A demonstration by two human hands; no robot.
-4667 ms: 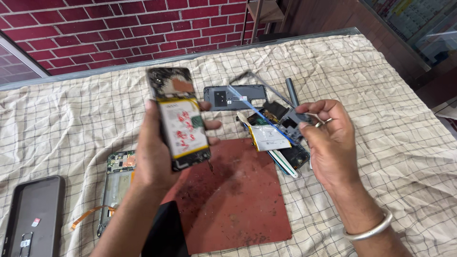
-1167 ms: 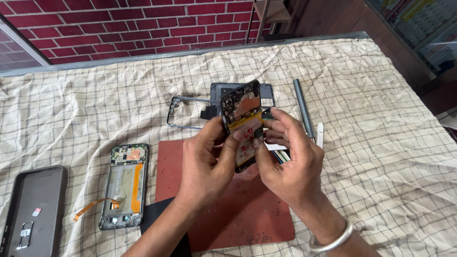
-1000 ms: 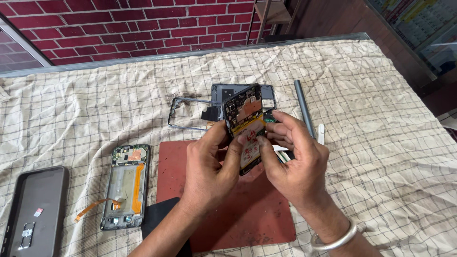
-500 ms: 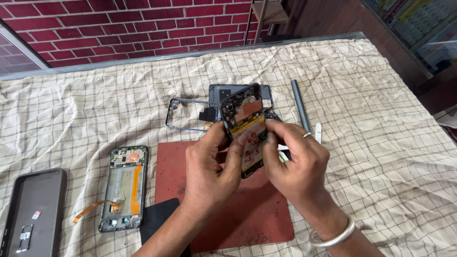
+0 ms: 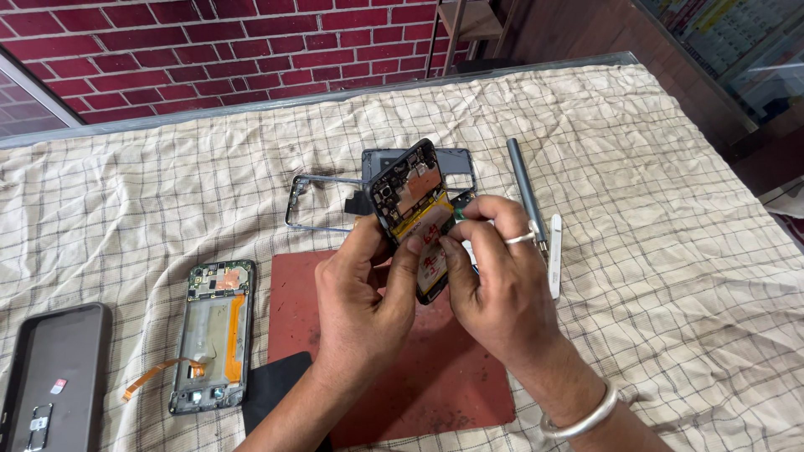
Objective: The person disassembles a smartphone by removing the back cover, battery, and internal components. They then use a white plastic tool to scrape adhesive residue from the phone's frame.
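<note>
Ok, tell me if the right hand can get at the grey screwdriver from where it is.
Probably yes: the grey screwdriver lies uncovered on the cloth just beside the right hand, but that hand would first have to release the opened phone.

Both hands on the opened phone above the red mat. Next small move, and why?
Probably keep the left hand steadying the opened phone while the right hand works its fingertips along the right edge by the yellow battery area. Both hands already grip it tilted above the red mat, and the grey screwdriver lies unused on the checked cloth.
</note>
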